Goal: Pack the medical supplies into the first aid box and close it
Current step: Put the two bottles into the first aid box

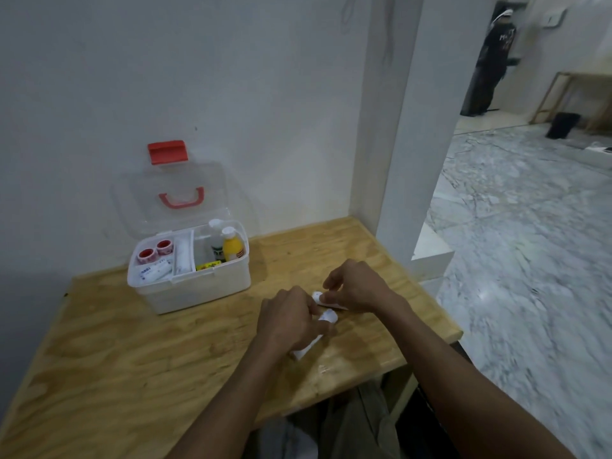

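Note:
The white first aid box (202, 291) stands open at the back left of the wooden table (132, 352), its clear lid (175, 193) with a red handle leaning on the wall. Inside are two red tape rolls (155, 251), white packets (154, 271), a yellow bottle (233, 247) and a white bottle (215, 238). My left hand (291, 321) is closed around a white bandage roll (328, 316) that lies on the table. My right hand (354, 288) pinches a second white roll (319, 298) just behind it. Both rolls are mostly hidden by my fingers.
The table's right edge (453, 332) is close to my right wrist, with marble floor beyond. A white pillar (397, 127) rises at the table's back right corner. A person in dark clothes (490, 61) stands far off near another wooden table.

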The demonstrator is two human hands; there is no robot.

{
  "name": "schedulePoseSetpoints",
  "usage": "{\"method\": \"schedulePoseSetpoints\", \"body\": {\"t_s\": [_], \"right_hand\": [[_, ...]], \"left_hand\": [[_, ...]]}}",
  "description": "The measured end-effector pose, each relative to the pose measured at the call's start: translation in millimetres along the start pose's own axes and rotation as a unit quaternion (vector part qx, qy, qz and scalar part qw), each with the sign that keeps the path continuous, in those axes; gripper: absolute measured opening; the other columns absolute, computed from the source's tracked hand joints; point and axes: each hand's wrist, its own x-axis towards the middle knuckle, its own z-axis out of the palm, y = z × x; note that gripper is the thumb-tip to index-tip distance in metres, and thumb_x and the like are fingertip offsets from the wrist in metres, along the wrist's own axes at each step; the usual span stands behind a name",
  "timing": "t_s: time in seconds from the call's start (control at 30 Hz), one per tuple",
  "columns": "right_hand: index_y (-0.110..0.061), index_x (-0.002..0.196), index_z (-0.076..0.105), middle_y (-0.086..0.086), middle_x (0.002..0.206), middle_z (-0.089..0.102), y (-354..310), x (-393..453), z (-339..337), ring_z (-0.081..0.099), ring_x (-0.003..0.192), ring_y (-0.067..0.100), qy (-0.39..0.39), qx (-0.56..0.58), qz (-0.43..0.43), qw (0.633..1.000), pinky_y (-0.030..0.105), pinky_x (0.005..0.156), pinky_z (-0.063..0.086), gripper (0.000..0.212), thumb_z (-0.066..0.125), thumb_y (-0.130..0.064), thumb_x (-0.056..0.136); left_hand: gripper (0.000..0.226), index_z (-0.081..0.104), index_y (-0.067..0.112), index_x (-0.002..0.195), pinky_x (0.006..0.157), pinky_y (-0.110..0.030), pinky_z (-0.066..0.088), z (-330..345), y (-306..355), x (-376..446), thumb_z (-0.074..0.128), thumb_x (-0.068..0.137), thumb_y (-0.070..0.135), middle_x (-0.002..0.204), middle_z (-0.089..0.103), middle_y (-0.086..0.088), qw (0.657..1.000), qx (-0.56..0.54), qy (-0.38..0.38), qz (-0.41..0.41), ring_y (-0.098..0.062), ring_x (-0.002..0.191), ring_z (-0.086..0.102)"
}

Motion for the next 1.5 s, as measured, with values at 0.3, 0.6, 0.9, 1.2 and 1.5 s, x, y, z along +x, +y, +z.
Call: {"method": "schedulePoseSetpoints", "body": {"t_s": [0.3, 0.6, 0.9, 1.2, 1.5], "right_hand": [[-0.025, 0.087, 0.078, -0.008, 0.086, 0.073, -2, 14, 9, 0.066, 0.087, 0.013, -0.035, -0.021, 0.011, 0.999, 0.039, 0.075, 0.058, 0.025, 0.079, -0.042, 0.069], [-0.011, 0.121, 0.068, 0.007, 0.112, 0.069, 3, 23, 9, 0.064, 0.100, 0.022, -0.071, -0.035, -0.026, 0.997, 0.032, 0.077, 0.049, 0.041, 0.068, -0.035, 0.087], [-0.023, 0.126, 0.063, -0.005, 0.107, 0.069, -22, 17, 11, 0.065, 0.092, 0.006, 0.025, 0.200, -0.103, 0.974, 0.026, 0.079, 0.054, 0.031, 0.061, -0.028, 0.095], [-0.018, 0.102, 0.075, -0.011, 0.093, 0.074, -66, 19, 21, 0.069, 0.087, 0.002, 0.175, 0.329, -0.154, 0.915, 0.017, 0.071, 0.054, 0.015, 0.074, -0.021, 0.087], [-0.016, 0.100, 0.077, -0.009, 0.089, 0.076, -112, 36, 3, 0.069, 0.081, 0.002, 0.252, 0.351, -0.189, 0.882, 0.016, 0.067, 0.054, 0.018, 0.079, -0.022, 0.083]], "left_hand": [[0.031, 0.075, 0.029, 0.084, 0.067, -0.032, 0.045, 7, 2, 4, 0.060, 0.072, 0.053, 0.067, 0.070, 0.004, 1.000, -0.007, 0.005, 0.022, -0.016, 0.072, 0.064], [0.041, 0.060, 0.034, 0.123, 0.078, -0.036, 0.046, 0, -13, 4, 0.047, 0.089, 0.052, 0.089, 0.075, 0.003, 0.999, 0.000, 0.024, 0.027, -0.018, 0.093, 0.067], [0.025, 0.062, 0.032, 0.111, 0.063, -0.029, 0.054, -38, -40, -9, 0.067, 0.086, 0.031, 0.073, 0.067, 0.011, 0.968, -0.192, 0.159, 0.001, -0.001, 0.069, 0.064], [0.023, 0.066, 0.027, 0.106, 0.069, -0.018, 0.053, -70, -65, -23, 0.073, 0.084, 0.022, 0.081, 0.068, 0.010, 0.913, -0.259, 0.314, 0.018, -0.005, 0.078, 0.064], [0.017, 0.069, 0.022, 0.100, 0.070, -0.009, 0.046, -122, -87, -19, 0.075, 0.084, 0.022, 0.078, 0.067, 0.014, 0.891, -0.197, 0.407, 0.026, 0.002, 0.078, 0.064]]}}
